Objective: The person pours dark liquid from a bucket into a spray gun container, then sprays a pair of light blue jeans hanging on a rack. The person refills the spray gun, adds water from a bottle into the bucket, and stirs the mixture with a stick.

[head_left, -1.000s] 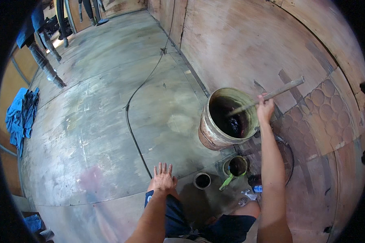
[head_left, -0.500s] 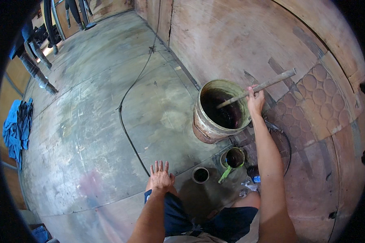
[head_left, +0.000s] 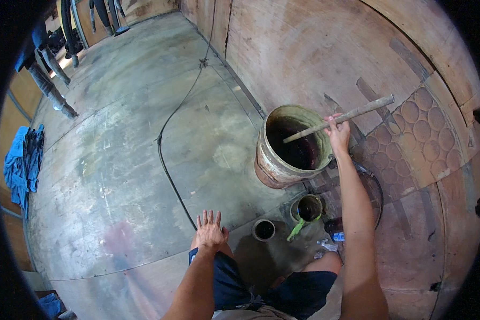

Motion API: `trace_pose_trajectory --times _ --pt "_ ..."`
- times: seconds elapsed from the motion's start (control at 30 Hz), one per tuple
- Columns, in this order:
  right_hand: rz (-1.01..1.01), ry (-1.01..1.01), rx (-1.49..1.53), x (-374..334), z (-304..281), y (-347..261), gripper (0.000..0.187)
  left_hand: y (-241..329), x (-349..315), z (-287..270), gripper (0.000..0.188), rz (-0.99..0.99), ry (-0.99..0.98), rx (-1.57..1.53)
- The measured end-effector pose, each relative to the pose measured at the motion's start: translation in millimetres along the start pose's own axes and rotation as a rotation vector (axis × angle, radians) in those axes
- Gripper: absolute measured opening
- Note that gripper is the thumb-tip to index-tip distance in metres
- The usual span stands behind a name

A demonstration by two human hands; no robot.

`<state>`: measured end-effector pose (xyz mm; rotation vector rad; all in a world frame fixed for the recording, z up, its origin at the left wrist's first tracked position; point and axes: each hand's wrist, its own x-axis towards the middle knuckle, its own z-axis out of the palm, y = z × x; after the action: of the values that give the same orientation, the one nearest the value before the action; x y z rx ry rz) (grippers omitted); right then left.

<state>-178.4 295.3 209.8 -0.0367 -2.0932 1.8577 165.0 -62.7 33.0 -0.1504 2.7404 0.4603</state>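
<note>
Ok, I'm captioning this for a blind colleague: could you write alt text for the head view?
The person's right hand holds a long wooden stick dipped into a large worn bucket of dark liquid. Their left hand rests flat on their knee above a concrete floor.

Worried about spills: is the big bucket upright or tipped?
Tilted: the big bucket leans, mouth angled toward the camera, dark liquid inside, while the right hand holds a stick in it.

Rough wooden stick, stained, worn bucket of dark glossy liquid, matt scuffed concrete floor, blue cloth.
</note>
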Motion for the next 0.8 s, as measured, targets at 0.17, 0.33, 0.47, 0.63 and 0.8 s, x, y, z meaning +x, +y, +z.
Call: trace_pose_trajectory --times 0.17,0.33,0.47,0.63,0.8 --pt "0.166 -0.230 -0.329 9 -38 -46 0.026 2 2 4 0.077 0.016 0.003 -0.044" --pt "-0.130 0.108 -0.613 31 -24 -18 0.022 4 5 -2 0.077 0.010 -0.023 -0.020" --pt "-0.014 -0.067 -0.061 20 -4 5 0.023 5 6 -2 0.076 0.007 -0.043 -0.016" --pt "0.186 -0.263 -0.235 23 -35 -37 0.024 6 8 3 0.077 0.021 -0.036 -0.036" --pt "-0.137 -0.018 -0.532 38 -21 -23 0.025 6 9 1 0.079 0.032 -0.014 -0.023"
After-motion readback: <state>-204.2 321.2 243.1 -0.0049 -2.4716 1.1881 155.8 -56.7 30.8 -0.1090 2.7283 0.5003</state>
